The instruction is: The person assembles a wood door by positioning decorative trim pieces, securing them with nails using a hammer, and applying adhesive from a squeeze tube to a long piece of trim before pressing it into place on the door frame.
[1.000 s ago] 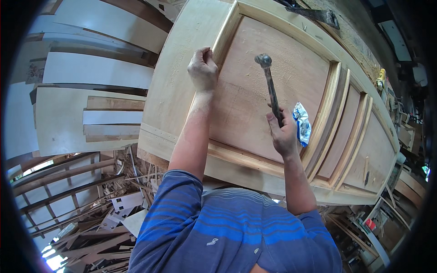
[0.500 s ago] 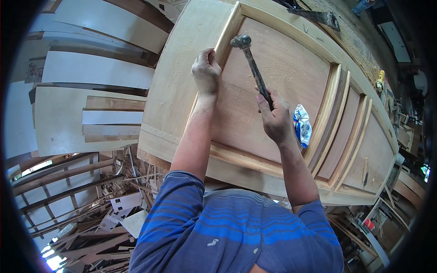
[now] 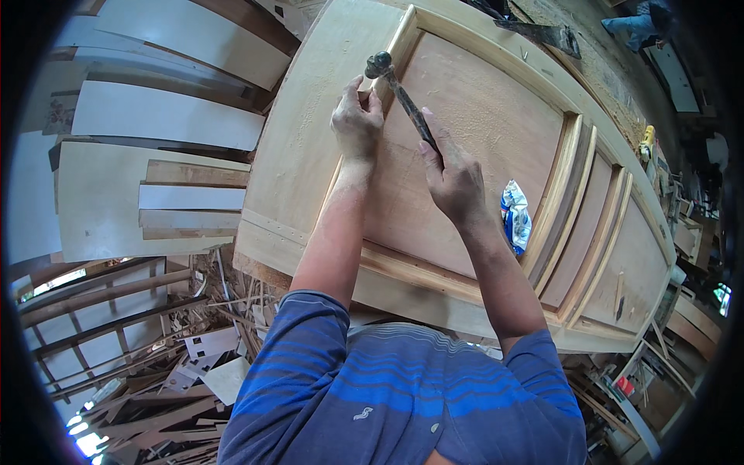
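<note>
A wooden panel door (image 3: 283,132) with raised moulding lies flat before me. My right hand (image 3: 456,177) is wrapped round the handle of a hammer (image 3: 408,106). The hammer's dark, rounded head is just above my left fingertips, over the left moulding strip (image 3: 402,39). My left hand (image 3: 358,124) rests at that strip with thumb and fingers pinched together. Whatever sits between those fingertips is too small to make out. Right of my right forearm, a blue and white plastic packet (image 3: 514,215) lies in the door's recess.
White and bare boards (image 3: 167,116) are stacked at the left. Wood scraps (image 3: 155,418) heap up at the lower left. A dark tool like a saw (image 3: 542,32) lies past the far edge, and part of another person (image 3: 637,27) shows at the upper right.
The hammer has swung left and slightly up, its head now near my left fingertips. My right hand moved a little left. A person's leg and arm have come further into view at upper right.
</note>
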A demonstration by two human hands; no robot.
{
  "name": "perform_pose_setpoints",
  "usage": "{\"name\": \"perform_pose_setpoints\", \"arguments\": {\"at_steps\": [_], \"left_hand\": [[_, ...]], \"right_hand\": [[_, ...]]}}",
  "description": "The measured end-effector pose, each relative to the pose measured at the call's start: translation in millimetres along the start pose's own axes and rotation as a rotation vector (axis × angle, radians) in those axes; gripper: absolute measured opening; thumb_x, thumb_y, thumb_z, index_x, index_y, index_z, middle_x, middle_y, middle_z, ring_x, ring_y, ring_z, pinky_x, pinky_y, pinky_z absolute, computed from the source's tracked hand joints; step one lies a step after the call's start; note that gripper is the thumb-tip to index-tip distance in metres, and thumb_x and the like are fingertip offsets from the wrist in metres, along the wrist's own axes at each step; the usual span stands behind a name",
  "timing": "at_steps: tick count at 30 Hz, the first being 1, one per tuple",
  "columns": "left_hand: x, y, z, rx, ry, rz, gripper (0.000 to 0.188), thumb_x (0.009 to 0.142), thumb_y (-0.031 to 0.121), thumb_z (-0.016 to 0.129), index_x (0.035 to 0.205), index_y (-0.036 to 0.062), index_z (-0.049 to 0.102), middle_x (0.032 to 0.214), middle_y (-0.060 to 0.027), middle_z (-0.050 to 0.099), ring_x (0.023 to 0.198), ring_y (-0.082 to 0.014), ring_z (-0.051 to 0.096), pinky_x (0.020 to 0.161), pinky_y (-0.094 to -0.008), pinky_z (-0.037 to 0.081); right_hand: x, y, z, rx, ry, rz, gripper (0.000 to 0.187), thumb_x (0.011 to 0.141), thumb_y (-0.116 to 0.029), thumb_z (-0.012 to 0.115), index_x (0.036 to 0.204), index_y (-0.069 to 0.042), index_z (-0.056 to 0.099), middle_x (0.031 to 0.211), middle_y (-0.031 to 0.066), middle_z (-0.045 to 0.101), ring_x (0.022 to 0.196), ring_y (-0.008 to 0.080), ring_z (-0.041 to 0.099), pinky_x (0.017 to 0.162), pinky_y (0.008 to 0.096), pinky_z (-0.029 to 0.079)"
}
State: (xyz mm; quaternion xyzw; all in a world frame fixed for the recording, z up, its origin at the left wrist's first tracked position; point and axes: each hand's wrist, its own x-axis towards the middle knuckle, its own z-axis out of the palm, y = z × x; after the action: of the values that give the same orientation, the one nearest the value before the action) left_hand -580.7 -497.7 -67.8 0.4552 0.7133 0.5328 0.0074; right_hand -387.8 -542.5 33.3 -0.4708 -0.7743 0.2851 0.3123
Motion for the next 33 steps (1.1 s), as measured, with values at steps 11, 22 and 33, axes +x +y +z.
{"name": "perform_pose_setpoints", "arguments": {"at_steps": [11,22,33], "left_hand": [[0,-3,0,-0.044,-0.020,-0.072,0.038,0.091,0.005,0.078,0.128,0.0032,0.073,0.085,-0.0135,0.078,0.082,-0.0318,0.078,0.078,-0.0454,0.062],[1,-3,1,-0.005,-0.062,-0.035,0.036,0.093,0.010,0.076,0.128,0.0037,0.073,0.086,-0.0117,0.078,0.084,-0.0323,0.077,0.081,-0.0471,0.062],[2,-3,1,0.013,-0.066,-0.028,0.040,0.091,0.008,0.079,0.131,0.0040,0.072,0.086,-0.0114,0.078,0.084,-0.0318,0.076,0.080,-0.0472,0.061]], "right_hand": [[2,1,6,-0.082,-0.036,-0.017,0.057,0.108,-0.014,0.067,0.163,-0.018,0.055,0.094,0.0245,0.075,0.082,0.0409,0.075,0.074,0.0502,0.057],[-1,14,13,-0.082,0.065,-0.156,0.061,0.106,-0.008,0.070,0.164,-0.014,0.054,0.088,0.0245,0.073,0.071,0.0355,0.072,0.069,0.0464,0.057],[-1,24,19,-0.163,0.043,-0.170,0.064,0.107,-0.014,0.069,0.167,-0.020,0.050,0.082,0.0184,0.071,0.068,0.0360,0.071,0.064,0.0501,0.057]]}}
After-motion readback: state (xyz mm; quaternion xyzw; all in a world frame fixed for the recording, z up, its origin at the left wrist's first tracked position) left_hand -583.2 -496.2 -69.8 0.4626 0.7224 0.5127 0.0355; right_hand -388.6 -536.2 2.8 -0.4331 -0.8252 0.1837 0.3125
